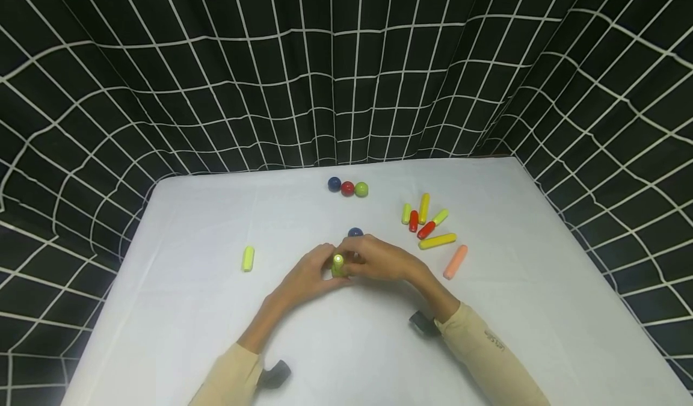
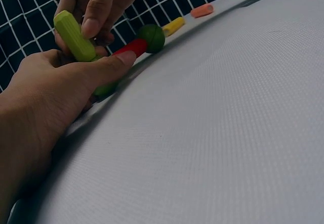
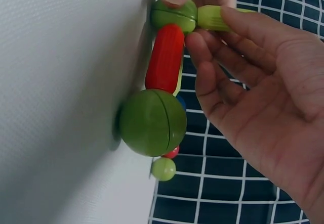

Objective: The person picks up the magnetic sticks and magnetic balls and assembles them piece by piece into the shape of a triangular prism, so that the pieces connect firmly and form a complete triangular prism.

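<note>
In the head view, the left hand (image 1: 308, 273) and right hand (image 1: 379, 258) meet around a yellow-green rod (image 1: 338, 261), roughly upright on a green ball (image 1: 337, 272) near the middle of the white table (image 1: 346, 346). Loose rods (image 1: 437, 241) lie to the right, three balls (image 1: 348, 188) far off, perhaps leaving working room.

In the left wrist view, the right thumb and fingers pinch the rod, seemingly keeping it aligned.

In the right wrist view, the left hand grips the ball, thumb pressed on it, apparently steadying it; a red rod (image 3: 164, 59) links it to a second green ball (image 3: 153, 123).
</note>
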Motion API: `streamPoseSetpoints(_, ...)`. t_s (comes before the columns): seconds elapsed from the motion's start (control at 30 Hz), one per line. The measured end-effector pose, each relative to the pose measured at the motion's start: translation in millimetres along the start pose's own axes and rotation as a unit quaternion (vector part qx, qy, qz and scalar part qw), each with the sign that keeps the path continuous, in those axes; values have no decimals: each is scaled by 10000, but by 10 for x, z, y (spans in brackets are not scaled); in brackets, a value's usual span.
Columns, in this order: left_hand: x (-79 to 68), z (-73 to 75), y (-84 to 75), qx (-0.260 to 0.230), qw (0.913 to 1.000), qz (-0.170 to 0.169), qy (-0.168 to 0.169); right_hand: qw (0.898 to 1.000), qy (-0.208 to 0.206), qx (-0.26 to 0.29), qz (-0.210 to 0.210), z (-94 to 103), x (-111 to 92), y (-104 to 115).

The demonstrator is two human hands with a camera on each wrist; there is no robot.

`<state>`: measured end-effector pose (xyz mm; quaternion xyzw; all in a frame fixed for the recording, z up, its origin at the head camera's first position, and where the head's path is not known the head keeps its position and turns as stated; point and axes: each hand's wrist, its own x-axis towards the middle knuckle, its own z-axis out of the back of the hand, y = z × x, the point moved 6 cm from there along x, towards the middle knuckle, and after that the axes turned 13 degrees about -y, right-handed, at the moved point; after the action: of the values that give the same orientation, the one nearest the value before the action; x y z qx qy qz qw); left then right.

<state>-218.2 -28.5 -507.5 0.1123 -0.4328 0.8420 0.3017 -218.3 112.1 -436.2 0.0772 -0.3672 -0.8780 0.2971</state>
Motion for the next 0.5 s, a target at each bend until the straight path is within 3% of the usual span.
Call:
streamPoseSetpoints(0.27, 4, -4, 8, 17, 10000, 54, 30, 9998, 159, -108, -39, 109, -24, -51)
streamPoseSetpoints(0.4, 6, -12, 13, 75, 9998, 169, 80, 9958, -271, -675, -556, 436, -96, -237)
streamPoseSetpoints(0.5, 7, -16, 7, 135, 9997, 181, 102, 9785, -715, -1442, -1290, 739, -216, -473)
